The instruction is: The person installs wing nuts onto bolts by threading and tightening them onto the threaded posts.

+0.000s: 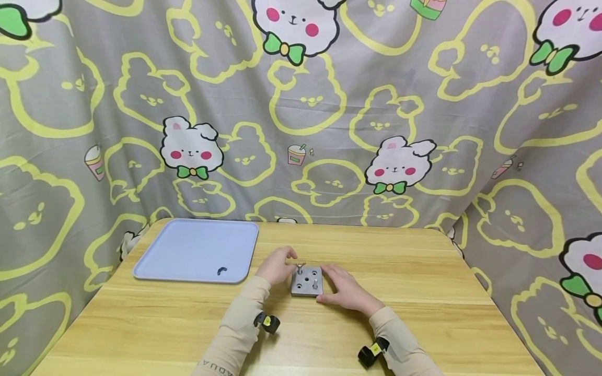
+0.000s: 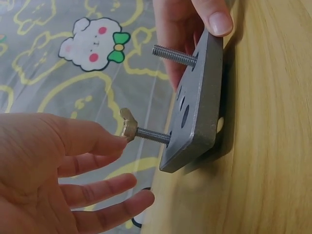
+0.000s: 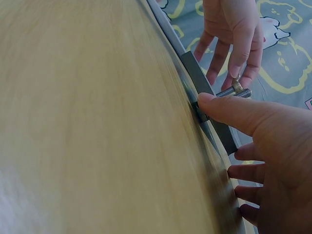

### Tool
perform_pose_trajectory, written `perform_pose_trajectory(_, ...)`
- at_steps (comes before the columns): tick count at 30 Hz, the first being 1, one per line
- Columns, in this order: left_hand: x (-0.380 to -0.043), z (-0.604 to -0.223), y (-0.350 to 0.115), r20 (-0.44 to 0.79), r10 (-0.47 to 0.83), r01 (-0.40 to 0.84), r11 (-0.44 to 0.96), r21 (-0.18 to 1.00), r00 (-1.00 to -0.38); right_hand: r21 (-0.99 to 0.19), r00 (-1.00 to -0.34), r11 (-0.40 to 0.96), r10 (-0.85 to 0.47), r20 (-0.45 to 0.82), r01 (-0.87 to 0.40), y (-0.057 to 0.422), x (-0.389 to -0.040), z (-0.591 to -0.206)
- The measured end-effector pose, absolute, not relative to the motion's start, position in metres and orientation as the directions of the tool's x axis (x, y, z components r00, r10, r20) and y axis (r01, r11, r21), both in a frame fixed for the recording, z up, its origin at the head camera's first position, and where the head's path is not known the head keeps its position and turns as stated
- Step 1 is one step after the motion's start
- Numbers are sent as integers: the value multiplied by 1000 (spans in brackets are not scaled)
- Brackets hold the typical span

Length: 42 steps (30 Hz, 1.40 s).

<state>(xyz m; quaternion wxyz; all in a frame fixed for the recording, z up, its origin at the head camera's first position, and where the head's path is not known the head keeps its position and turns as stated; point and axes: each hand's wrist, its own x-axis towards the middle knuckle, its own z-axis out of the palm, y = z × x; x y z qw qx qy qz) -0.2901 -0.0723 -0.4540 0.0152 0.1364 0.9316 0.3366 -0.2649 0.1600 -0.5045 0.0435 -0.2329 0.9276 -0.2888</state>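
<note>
A square grey metal plate (image 1: 307,290) with several holes lies on the table, two threaded bolts standing up from opposite corners. At its far left corner, a brass-coloured wing nut (image 2: 128,127) sits on the upper end of one bolt (image 2: 153,135). My left hand (image 1: 277,265) has its thumb tip against this wing nut, the other fingers loosely spread below it in the left wrist view. The second bolt (image 2: 173,55) is bare, near the right side. My right hand (image 1: 349,292) grips the plate between thumb at the near corner and fingers at the far corner.
To the left, a light blue tray (image 1: 188,245) holds a small dark curved piece (image 1: 222,271). The wooden table (image 1: 301,339) ends at a patterned curtain (image 1: 329,115) behind and on both sides. Each forearm wears a black wrist camera (image 1: 373,352).
</note>
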Motion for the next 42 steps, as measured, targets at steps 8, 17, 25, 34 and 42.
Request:
perform_pose_trajectory(8,-290,-454,-72,82,196,204,757,621,-977,-555,-887,724,-458,56,-409,160,-265,-504)
perform_pose_trajectory(17,-289,-454,-71,86,215,221,752,621,-973,-548,-886,727,-459,58,-413,160,-265,-505)
perform_pose_trajectory(25,-288,-453,-70,31,289,240,727,643,-957,-550,-887,728,-459,53,-410,160,-265,-504)
perform_pose_trajectory(34,-288,-457,-67,30,309,254,717,649,-951,-556,-885,722,-462,55,-411,160,-264,-502)
perform_pose_trajectory(42,-290,-456,-71,41,263,226,725,651,-964,-557,-888,724,-457,55,-408,159,-264,-502)
